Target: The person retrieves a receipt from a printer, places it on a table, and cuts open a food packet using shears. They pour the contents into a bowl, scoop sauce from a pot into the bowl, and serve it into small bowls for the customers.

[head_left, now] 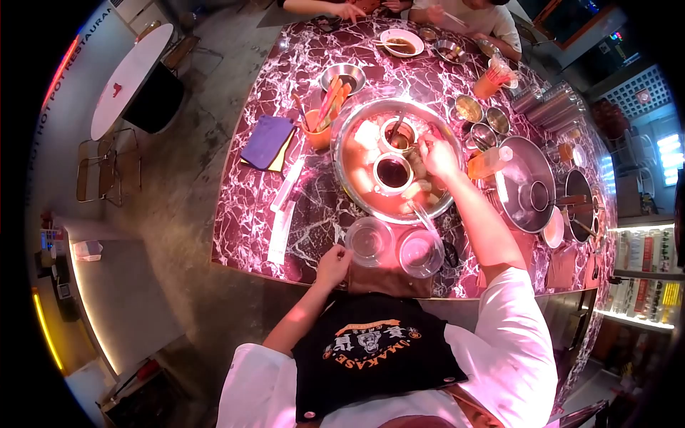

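My right hand (437, 154) reaches over a large round metal pan (344, 187), its fingers pinched beside a small cup of dark sauce (397, 135). What those fingers hold, if anything, is too small to make out. A second cup of dark sauce (393, 173) stands nearer me in the pan, among pale food pieces (367, 135) and reddish liquid. Near the table's front edge, my left hand (334, 265) rests loosely curled, with nothing visible in it. Just right of it are a clear plastic bowl (369, 242) and another clear bowl (421, 253), close together.
An orange holder with utensils (319, 134) and a purple cloth (267, 140) lie left of the pan. To the right stand a squeeze bottle (491, 162), a wide metal pan (526, 182) and small metal bowls (469, 108). People sit across the marble-patterned table (242, 235).
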Tool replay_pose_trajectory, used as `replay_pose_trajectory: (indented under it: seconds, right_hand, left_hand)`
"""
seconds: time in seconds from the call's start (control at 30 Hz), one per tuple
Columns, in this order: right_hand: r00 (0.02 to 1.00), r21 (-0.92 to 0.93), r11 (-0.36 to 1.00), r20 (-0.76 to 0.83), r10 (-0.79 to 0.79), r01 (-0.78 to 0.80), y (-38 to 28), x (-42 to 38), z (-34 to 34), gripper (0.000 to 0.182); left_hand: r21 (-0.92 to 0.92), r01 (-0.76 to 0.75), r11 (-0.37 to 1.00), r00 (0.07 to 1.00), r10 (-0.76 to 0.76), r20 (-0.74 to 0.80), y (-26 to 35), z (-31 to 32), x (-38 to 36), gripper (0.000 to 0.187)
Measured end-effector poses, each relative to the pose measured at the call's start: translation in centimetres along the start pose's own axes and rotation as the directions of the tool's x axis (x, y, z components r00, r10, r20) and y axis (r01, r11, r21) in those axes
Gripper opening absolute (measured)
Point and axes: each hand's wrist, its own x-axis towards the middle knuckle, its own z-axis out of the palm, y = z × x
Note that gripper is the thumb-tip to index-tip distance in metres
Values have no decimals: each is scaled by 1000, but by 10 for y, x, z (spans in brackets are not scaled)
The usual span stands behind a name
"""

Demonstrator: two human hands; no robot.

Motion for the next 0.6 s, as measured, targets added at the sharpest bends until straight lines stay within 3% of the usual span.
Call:
replay_pose_trajectory:
  seconds: [0.03, 0.1, 0.17, 0.23, 0.3, 0.37, 0.43, 0.53, 0.6]
  right_hand:
    - [1000, 27, 1000, 22, 12, -13, 2, 0, 3, 19]
    - [999, 62, 998, 30, 31, -32, 4, -3, 5, 20]
    - [998, 202, 978, -14, -55, 57, 1, -13, 3, 21]
    - [997, 206, 976, 17, -74, 69, 10, -18, 11, 21]
    - [984, 163, 971, -4, -178, 177, 23, -25, 14, 21]
    - [971, 210, 948, -69, -229, 239, 30, -33, 10, 25]
    - [967, 198, 952, 55, -247, 232, 29, -41, -4, 34]
    - [956, 182, 948, 90, -280, 260, 38, -44, -1, 42]
    - [945, 173, 939, 87, -314, 296, 39, -50, -5, 42]
  left_hand:
    - [3, -4, 1000, 1000, 4, -2, 8, -3, -2, 24]
    - [403, -156, 902, 954, 244, -176, 31, -13, -3, 25]
    - [395, -147, 907, 956, 232, -177, 54, -24, 9, 27]
    - [384, -137, 913, 962, 215, -169, 70, -28, 28, 29]
    - [388, -121, 914, 981, 170, -95, 86, -28, 51, 28]
    - [364, -216, 906, 967, 250, -48, 107, -20, 77, 25]
    - [364, -288, 886, 947, 320, -28, 134, -5, 114, 28]
    - [361, -344, 867, 905, 408, -118, 169, 26, 199, 43]
    - [529, -401, 748, 754, 598, -273, 179, 47, 259, 49]
